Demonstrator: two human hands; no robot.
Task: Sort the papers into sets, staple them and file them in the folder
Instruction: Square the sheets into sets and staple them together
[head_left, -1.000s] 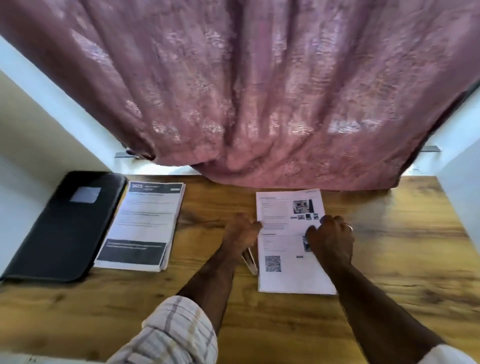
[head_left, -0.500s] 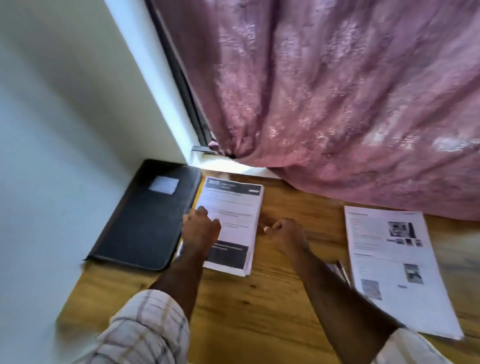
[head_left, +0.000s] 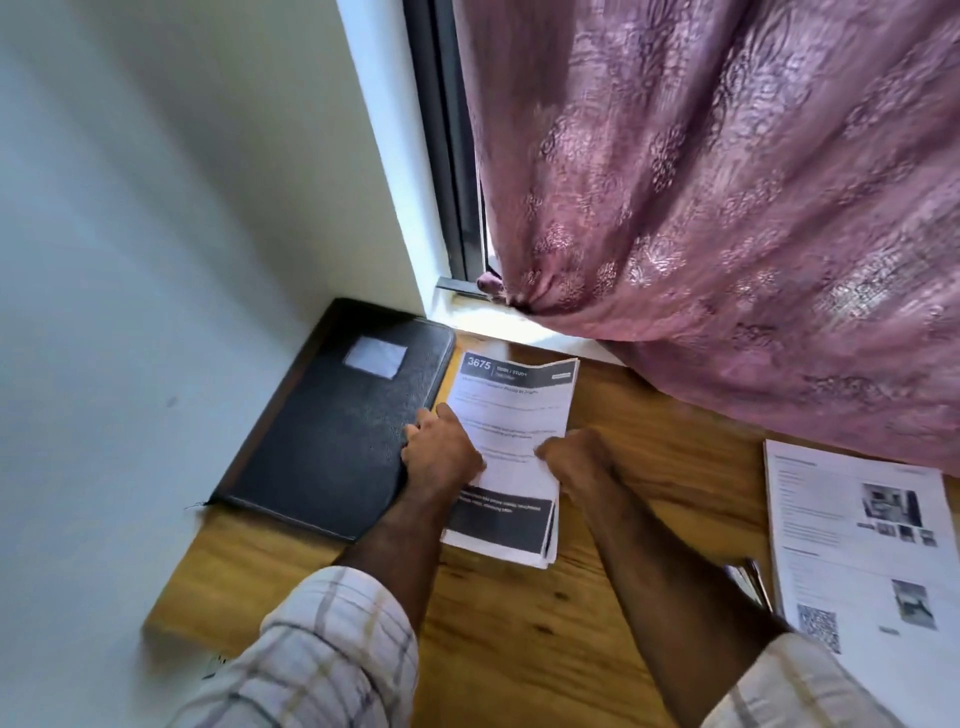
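Note:
A stack of printed papers (head_left: 511, 410) with a dark "3675" header lies on the wooden table (head_left: 519, 649), its top sheet bowed upward. My left hand (head_left: 441, 457) grips the stack's left edge. My right hand (head_left: 576, 462) grips its right edge with curled fingers. A closed black folder (head_left: 337, 426) lies just left of the stack, against the wall. A second set of papers (head_left: 862, 561) with small photos and a QR code lies at the far right. A stapler (head_left: 748, 577) shows partly beside that set, behind my right forearm.
A mauve patterned curtain (head_left: 727, 208) hangs over the table's back edge and touches the right-hand papers. A white wall (head_left: 130, 260) bounds the table on the left. The window frame (head_left: 447, 156) stands behind the folder.
Both hands left the right-hand papers and moved left to the "3675" stack, now gripping its two edges. The view swung left and the top sheet has bowed up.

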